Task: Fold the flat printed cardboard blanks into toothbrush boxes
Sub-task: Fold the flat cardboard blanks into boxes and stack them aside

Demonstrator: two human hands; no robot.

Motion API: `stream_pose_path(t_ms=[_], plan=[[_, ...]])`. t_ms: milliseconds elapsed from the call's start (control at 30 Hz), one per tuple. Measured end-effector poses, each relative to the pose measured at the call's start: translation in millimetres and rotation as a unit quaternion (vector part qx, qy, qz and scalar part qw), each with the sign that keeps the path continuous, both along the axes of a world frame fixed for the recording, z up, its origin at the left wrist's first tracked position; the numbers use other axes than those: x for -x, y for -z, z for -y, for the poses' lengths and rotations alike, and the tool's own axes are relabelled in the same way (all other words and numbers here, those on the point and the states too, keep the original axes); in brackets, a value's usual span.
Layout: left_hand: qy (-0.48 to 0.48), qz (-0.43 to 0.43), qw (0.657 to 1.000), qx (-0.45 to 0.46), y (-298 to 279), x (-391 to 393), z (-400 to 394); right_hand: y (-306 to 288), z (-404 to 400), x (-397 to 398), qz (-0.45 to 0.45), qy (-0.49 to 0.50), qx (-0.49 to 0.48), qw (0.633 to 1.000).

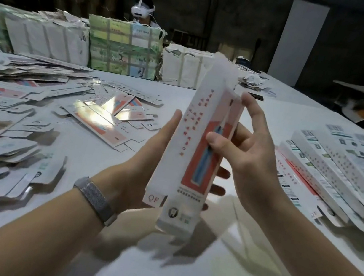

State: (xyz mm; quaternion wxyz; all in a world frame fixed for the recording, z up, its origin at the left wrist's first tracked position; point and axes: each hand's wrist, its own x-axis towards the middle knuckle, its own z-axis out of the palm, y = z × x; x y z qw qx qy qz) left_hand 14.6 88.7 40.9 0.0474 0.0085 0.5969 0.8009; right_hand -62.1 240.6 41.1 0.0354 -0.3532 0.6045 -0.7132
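One toothbrush box (196, 140), two hands, left hand (149, 156), right hand (245, 153), gripping.

- I count one box (195, 145) in my two hands.
- Three strapped bundles (123, 49) stand at the back.
- One other person (143, 11) sits behind them.
- The loose flat blanks (97, 119) are too many to count.

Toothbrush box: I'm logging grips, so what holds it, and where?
Both hands: left hand cradles the toothbrush box from behind, right hand pinches its right edge.
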Motion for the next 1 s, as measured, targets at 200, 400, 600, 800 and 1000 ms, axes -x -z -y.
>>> stream_pose_path(t_ms=[200,400,600,800,1000], plan=[[0.016,-0.006,0.999,-0.04,11.9,4.7,1.1,0.3,-1.0,4.3,-0.006,0.02,-0.094,0.995],[0.1,-0.008,0.992,-0.076,19.2,7.4,0.5,2.5,-4.8,16.1,-0.111,0.131,-0.216,0.961],[0.084,0.024,0.996,-0.016,21.9,11.4,-1.9,-8.1,-12.4,24.3,-0.146,0.198,-0.148,0.958],[0.121,0.006,0.992,-0.019,19.9,6.5,-7.3,-6.3,-7.6,17.0,-0.134,0.19,-0.095,0.968],[0.105,-0.003,0.993,-0.053,18.0,5.6,-12.0,-0.6,-2.5,16.1,-0.025,0.092,-0.089,0.991]])
